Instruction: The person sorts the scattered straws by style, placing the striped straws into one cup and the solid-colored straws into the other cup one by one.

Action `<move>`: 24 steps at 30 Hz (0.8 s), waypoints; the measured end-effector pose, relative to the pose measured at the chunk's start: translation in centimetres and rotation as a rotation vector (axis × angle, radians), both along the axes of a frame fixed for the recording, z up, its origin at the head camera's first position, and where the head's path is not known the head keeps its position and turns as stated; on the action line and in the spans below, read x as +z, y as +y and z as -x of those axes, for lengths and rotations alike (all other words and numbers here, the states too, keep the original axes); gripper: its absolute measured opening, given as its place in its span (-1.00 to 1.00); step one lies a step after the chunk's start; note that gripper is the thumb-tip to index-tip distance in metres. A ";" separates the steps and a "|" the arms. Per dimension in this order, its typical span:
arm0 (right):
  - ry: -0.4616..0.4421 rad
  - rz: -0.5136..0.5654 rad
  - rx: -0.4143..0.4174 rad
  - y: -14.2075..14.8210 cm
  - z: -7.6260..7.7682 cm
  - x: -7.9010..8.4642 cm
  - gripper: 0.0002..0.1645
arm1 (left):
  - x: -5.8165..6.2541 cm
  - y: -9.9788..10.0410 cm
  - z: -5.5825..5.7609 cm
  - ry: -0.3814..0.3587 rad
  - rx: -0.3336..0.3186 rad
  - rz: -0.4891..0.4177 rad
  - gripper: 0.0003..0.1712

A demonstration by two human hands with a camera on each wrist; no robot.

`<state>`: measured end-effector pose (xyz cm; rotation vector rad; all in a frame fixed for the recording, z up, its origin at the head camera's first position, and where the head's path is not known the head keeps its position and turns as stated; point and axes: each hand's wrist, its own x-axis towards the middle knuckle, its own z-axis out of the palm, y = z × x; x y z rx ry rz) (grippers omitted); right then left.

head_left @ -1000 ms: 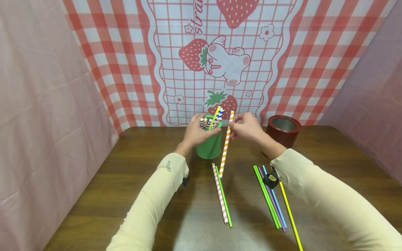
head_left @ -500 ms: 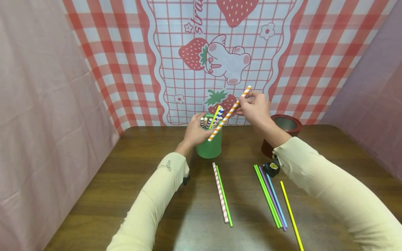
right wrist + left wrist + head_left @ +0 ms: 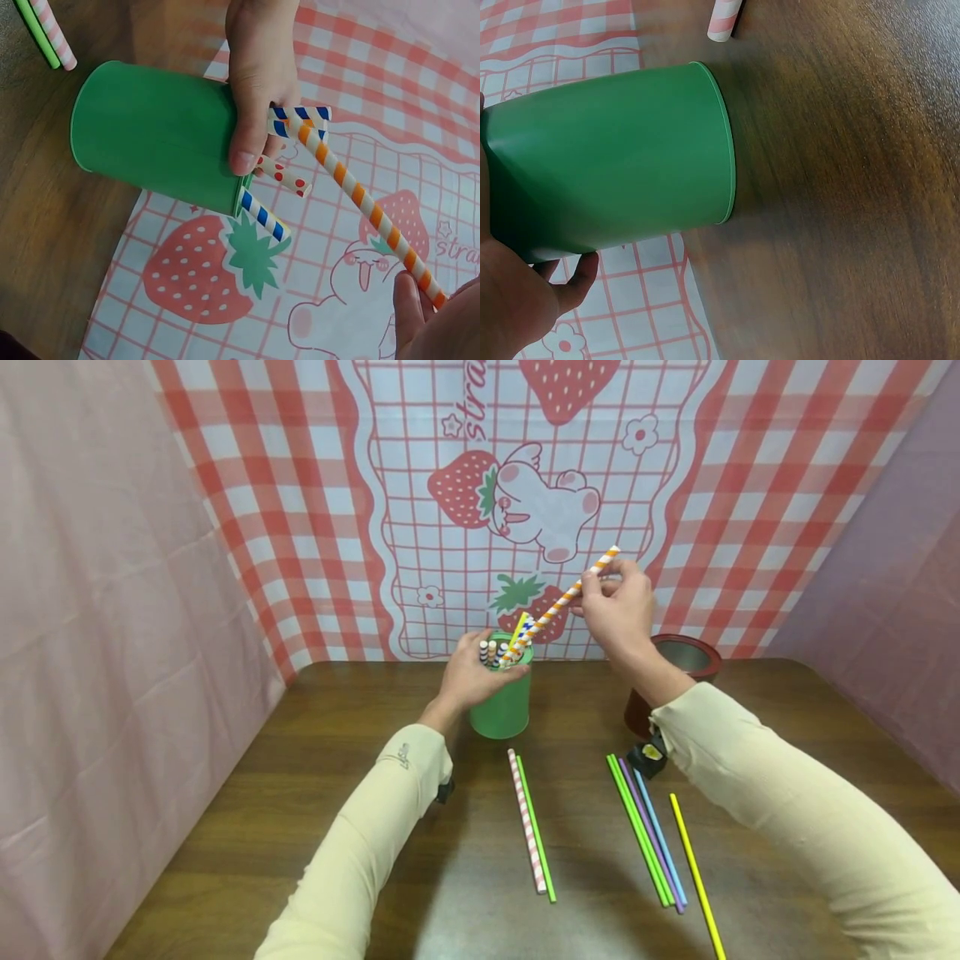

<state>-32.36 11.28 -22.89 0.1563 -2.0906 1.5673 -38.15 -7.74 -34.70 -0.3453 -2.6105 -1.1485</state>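
Note:
Around the upper part of a green can [image 3: 501, 714] my left hand [image 3: 467, 675] is wrapped, thumb along the near rim. The can stands upright on the table, and several patterned paper straws [image 3: 491, 653] poke out of its mouth. My right hand [image 3: 624, 610] pinches an orange-and-white striped straw [image 3: 564, 601] near its upper end. That straw slants down to the left, its lower end at the can's mouth; whether the tip is inside cannot be told. In the right wrist view, blue-striped straws [image 3: 264, 215] and a red-dotted straw [image 3: 283, 177] show at the rim.
A pink-striped straw [image 3: 527, 822] and a green straw [image 3: 537, 831] lie in front of the can. To the right lie green straws [image 3: 637, 828], a purple straw [image 3: 654, 839], a blue straw [image 3: 663, 839] and a yellow straw [image 3: 697, 877]. A dark red can [image 3: 639, 717] stands behind my right forearm.
My right hand has risen and moved right, tilting the orange-striped straw from nearly upright beside the can to a slant over its mouth. The left hand keeps its place on the can.

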 end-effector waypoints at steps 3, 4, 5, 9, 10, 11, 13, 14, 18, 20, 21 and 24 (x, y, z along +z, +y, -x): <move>0.060 -0.044 -0.050 -0.3 0.1 -0.2 -0.71 | 0.0 0.0 0.1 0.013 -0.003 -0.008 0.09; 0.077 -0.062 -0.064 -0.5 0.1 -0.3 -0.72 | 0.0 0.0 0.1 0.016 -0.004 -0.007 0.08; 0.092 -0.079 -0.072 -0.6 0.1 -0.5 -0.73 | 0.0 0.0 0.1 0.020 -0.005 -0.006 0.08; 0.142 -0.158 -0.098 -1.0 0.1 -1.2 -0.75 | -0.1 0.1 0.2 0.029 -0.006 0.005 0.09; 0.151 -0.179 -0.101 -1.1 0.2 -1.4 -0.75 | -0.1 0.0 0.2 0.028 -0.005 0.007 0.10; 0.160 -0.190 -0.097 -1.2 0.2 -1.7 -0.76 | -0.1 0.0 0.2 0.029 -0.004 0.006 0.09; 0.169 -0.207 -0.084 -1.4 0.2 -2.2 -0.77 | -0.1 0.0 0.2 0.030 -0.003 0.004 0.09; 0.171 -0.217 -0.074 -1.5 0.2 -2.4 -0.78 | -0.1 0.0 0.2 0.030 -0.002 0.004 0.08; 0.169 -0.236 -0.034 -1.9 0.2 -3.5 -0.80 | -0.1 0.0 0.2 0.037 -0.004 -0.005 0.07; 0.184 -0.250 -0.017 -2.0 0.3 -4.0 -0.81 | -0.1 0.0 0.1 0.041 -0.007 -0.012 0.07; 0.195 -0.260 -0.010 -2.0 0.3 -4.3 -0.82 | -0.1 0.0 0.1 0.043 -0.007 -0.016 0.06; 0.237 -0.298 0.012 -2.2 0.3 -5.0 -0.80 | -0.1 0.0 0.1 0.045 -0.003 -0.023 0.07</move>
